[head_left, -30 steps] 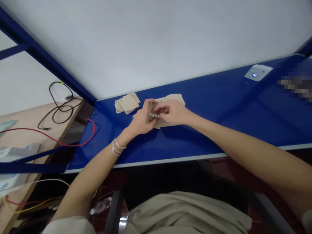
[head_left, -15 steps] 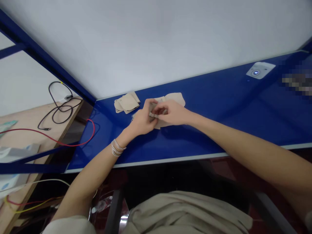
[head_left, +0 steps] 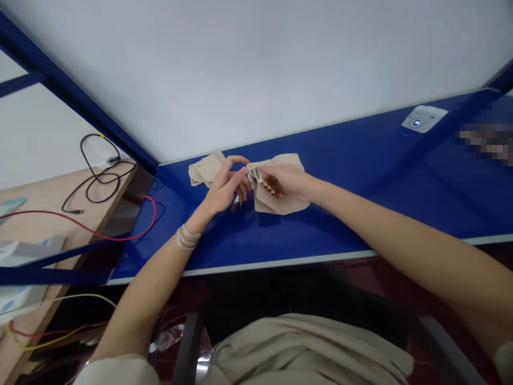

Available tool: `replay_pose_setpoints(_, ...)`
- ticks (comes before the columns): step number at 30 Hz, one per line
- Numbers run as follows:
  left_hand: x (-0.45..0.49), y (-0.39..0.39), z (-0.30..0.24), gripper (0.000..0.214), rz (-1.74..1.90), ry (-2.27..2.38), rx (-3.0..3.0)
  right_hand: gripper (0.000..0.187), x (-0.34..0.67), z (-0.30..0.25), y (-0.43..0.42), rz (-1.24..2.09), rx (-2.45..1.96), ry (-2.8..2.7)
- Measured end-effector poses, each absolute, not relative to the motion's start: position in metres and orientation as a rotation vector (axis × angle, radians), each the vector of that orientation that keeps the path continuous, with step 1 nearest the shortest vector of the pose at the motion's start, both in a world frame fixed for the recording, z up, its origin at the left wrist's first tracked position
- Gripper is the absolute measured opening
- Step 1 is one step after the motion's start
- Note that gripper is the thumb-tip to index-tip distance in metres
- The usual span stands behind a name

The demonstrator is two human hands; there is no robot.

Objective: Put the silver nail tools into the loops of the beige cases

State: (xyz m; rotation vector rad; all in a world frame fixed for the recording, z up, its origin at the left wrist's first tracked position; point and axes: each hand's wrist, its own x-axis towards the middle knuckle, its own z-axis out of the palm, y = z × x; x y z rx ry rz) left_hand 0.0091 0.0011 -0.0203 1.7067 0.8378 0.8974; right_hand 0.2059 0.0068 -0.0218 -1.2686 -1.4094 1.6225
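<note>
The left hand (head_left: pixel 224 190) has drawn back toward the stack of beige folded pieces (head_left: pixel 205 169), thumb and forefinger parted; whether its lower fingers grip anything, I cannot tell. That leaves the right hand (head_left: pixel 292 182) alone pinching the beige folded case (head_left: pixel 285 207) at the blue tabletop (head_left: pixel 352 176), right of the stack, its row of small fittings (head_left: pixel 255 175) now exposed.

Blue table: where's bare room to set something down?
The widest lies between the beige piece in the right hand and the white device; another, between that piece and the front edge. It's crowded around the left hand and the beige stack.
</note>
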Motion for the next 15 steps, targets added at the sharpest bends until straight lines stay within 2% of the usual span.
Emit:
replay_pose_setpoints(7, 0.011, 0.001, -0.021, 0.039, 0.89, 0.923, 1.735, 0.044, 0.213, -0.024, 0.009, 1.555, -1.352, -1.569)
replay_pose_setpoints(15, 0.011, -0.003, -0.02, 0.023, 0.84, 0.919, 1.93, 0.051, 0.212, -0.015, 0.003, 1.559, -1.353, -1.643)
